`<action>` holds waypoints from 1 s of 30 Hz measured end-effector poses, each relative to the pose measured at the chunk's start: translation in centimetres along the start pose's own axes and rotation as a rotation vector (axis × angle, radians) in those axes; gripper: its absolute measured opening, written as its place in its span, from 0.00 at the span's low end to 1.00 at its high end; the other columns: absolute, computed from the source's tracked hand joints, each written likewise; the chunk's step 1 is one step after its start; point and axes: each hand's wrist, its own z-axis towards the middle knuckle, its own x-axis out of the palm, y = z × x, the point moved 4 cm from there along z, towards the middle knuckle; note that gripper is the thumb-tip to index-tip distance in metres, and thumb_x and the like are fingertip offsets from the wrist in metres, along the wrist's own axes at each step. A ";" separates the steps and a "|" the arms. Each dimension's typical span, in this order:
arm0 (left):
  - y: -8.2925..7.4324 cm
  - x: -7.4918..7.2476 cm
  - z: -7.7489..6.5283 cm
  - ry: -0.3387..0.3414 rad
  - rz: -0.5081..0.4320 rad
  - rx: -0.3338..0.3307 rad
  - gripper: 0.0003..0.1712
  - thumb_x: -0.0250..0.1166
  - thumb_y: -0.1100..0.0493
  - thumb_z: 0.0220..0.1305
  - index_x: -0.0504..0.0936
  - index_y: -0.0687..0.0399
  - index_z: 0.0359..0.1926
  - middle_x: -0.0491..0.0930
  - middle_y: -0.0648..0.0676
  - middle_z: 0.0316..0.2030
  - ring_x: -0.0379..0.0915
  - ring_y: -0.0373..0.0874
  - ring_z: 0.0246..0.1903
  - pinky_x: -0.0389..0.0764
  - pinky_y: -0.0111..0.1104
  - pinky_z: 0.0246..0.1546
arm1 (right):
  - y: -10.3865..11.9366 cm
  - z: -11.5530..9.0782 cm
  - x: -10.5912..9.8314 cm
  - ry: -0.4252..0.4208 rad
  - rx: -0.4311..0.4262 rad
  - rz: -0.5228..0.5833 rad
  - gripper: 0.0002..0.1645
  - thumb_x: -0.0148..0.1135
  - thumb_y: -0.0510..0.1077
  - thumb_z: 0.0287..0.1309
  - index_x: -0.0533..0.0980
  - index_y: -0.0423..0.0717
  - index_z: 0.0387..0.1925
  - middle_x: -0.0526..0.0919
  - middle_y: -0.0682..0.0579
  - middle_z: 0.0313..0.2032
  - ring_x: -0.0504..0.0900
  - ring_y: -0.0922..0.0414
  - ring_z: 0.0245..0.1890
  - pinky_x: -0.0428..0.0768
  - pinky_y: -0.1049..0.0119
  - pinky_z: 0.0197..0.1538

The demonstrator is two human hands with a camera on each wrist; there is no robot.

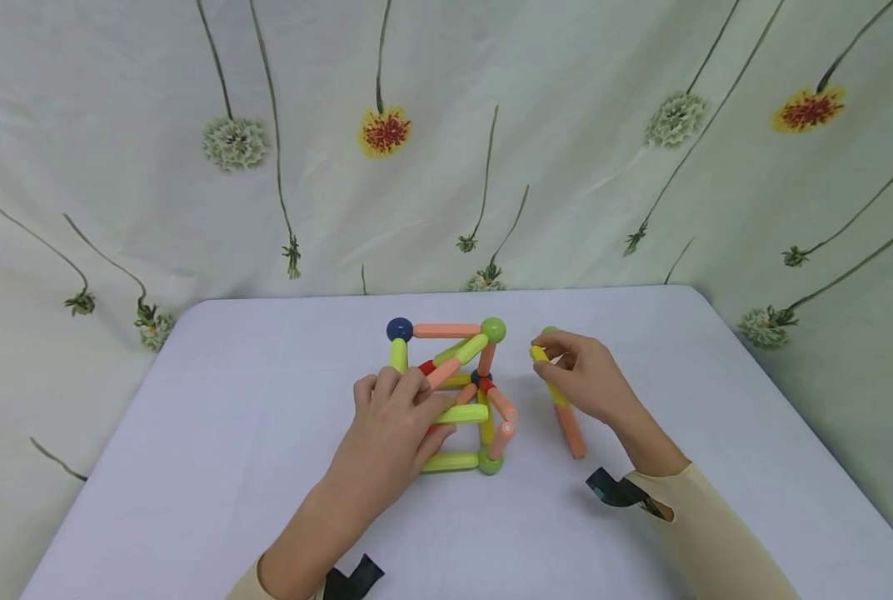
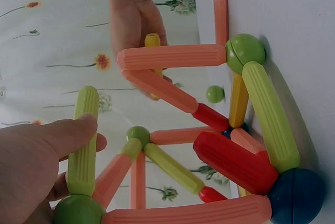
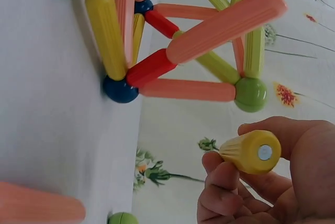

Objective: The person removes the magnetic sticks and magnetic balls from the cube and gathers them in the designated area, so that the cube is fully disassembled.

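Note:
A frame of coloured magnetic rods and balls [image 1: 494, 330] stands on the table. My left hand [image 1: 390, 429] is at its near left side. In the left wrist view, its thumb and fingers pinch a lime-green rod [image 2: 82, 164] that meets a green ball [image 2: 78, 211]. To the right of the frame, my right hand [image 1: 585, 375] pinches a yellow rod [image 3: 251, 152] between thumb and fingers. The rod's round end, with a pale metal disc, faces the right wrist camera. Part of the frame's left side is hidden behind my left hand.
A loose salmon rod [image 1: 570, 432] lies on the white table [image 1: 192, 467] below my right hand. A loose green ball [image 2: 214, 94] sits beyond that hand. Behind the table hangs a flower-print cloth [image 1: 446, 192]. Dark straps [image 1: 615, 489] show at both sleeves.

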 end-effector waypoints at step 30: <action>-0.1 -0.1 0.0 -0.011 0.013 0.005 0.19 0.74 0.48 0.55 0.84 0.41 0.49 0.68 0.48 0.37 0.58 0.47 0.39 0.60 0.47 0.44 | -8.3 -3.1 -0.7 0.104 0.289 -0.173 0.23 0.59 0.49 0.64 0.75 0.43 0.56 0.79 0.45 0.39 0.77 0.54 0.29 0.76 0.63 0.30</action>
